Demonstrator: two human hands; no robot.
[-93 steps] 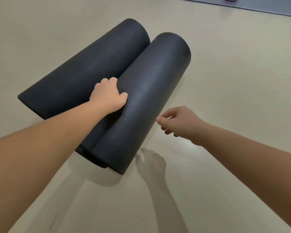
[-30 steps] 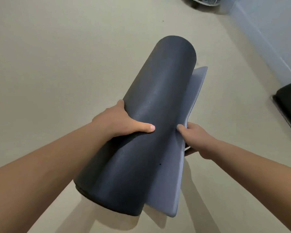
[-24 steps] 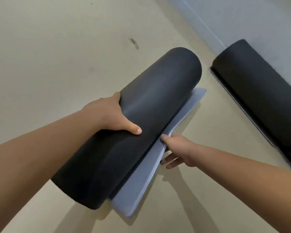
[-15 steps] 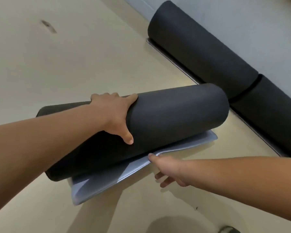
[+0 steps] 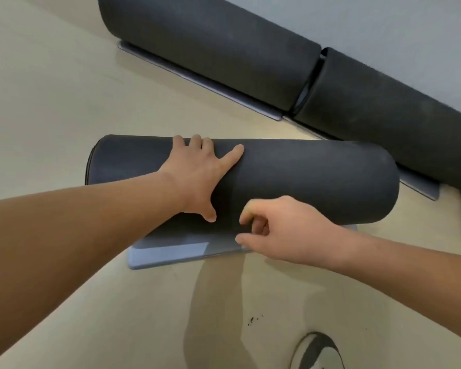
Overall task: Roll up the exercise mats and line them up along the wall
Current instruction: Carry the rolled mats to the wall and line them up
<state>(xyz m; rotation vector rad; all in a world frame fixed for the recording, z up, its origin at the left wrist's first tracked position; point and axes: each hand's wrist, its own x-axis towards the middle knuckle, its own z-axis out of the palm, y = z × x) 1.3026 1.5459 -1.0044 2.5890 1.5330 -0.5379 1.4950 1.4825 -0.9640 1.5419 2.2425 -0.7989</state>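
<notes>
The rolled black mat (image 5: 304, 182) lies on the floor (image 5: 64, 89) just short of the 2 rolled mats (image 5: 210, 49) along the wall (image 5: 383, 22), long axis skewed to theirs, left hand (image 5: 197, 177) spread flat on top, right hand (image 5: 285, 230) curled at its loose grey flap (image 5: 171, 251), grip unclear.

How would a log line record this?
mat: rolled, not yet at wall | left hand: flat on it | right hand: at loose flap, grip unclear | lined up: two other mats
</notes>
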